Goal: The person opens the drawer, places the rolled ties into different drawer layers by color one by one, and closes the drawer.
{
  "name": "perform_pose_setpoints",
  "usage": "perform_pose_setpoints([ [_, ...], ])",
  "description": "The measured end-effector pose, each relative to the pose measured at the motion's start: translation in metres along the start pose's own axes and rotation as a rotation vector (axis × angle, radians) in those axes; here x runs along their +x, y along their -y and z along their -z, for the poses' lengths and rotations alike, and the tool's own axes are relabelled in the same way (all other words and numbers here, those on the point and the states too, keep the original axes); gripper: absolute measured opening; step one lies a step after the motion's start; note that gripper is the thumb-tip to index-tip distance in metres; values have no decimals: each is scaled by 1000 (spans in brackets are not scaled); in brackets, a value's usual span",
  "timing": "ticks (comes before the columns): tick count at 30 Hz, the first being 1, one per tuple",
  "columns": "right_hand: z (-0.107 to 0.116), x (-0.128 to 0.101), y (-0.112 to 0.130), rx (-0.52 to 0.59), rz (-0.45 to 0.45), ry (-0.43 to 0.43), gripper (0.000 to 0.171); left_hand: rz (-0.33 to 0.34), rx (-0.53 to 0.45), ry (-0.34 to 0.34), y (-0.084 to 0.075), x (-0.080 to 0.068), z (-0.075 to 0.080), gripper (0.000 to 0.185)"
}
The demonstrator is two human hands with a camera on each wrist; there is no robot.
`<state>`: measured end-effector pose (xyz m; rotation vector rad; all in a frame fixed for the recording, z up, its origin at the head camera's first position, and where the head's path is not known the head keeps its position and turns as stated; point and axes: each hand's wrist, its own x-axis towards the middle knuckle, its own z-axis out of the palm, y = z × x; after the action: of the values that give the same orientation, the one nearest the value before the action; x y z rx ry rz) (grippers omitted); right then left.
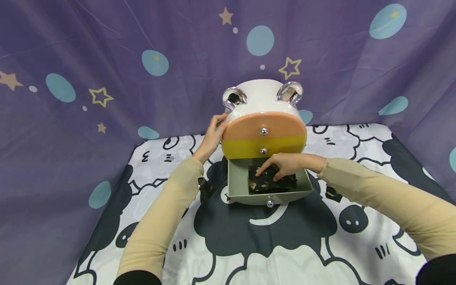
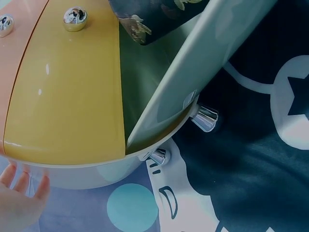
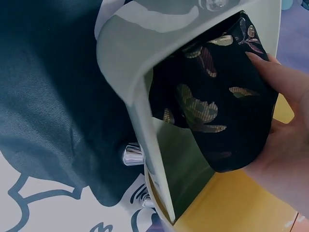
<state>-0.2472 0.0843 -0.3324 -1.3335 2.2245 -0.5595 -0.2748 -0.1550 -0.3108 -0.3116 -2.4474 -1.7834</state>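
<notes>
Sheep-print tablecloth point(image 1: 285, 253) covers the table — drawer cabinet point(image 1: 263, 130) stands on it.

1. My left hand point(image 1: 213, 136) is raised ahead of me, fingers straight, arm extended in a tan sleeve.
2. My right hand point(image 1: 281, 166) reaches inward, palm down, fingers bent and gripping.

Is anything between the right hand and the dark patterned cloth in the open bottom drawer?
No. The right hand already rests on the dark patterned cloth inside the open bottom drawer, fingers touching it. The left hand rests on the cabinet's side.
</notes>
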Motion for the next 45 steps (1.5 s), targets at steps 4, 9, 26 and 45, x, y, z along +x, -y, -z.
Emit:
perform_pose_setpoints([
  [4,-1,4,-1,13,1,18,48,2,5,1,0,0,1,37],
  [9,-1,7,-1,23,-2,23,49,-3,11,2,1,-1,1,37],
  [26,-10,8,-5,31,-59,52,48,-7,12,2,2,0,0,38],
  [45,-15,5,-9,-31,-66,-45,45,-3,2,-3,2,1,0,37],
])
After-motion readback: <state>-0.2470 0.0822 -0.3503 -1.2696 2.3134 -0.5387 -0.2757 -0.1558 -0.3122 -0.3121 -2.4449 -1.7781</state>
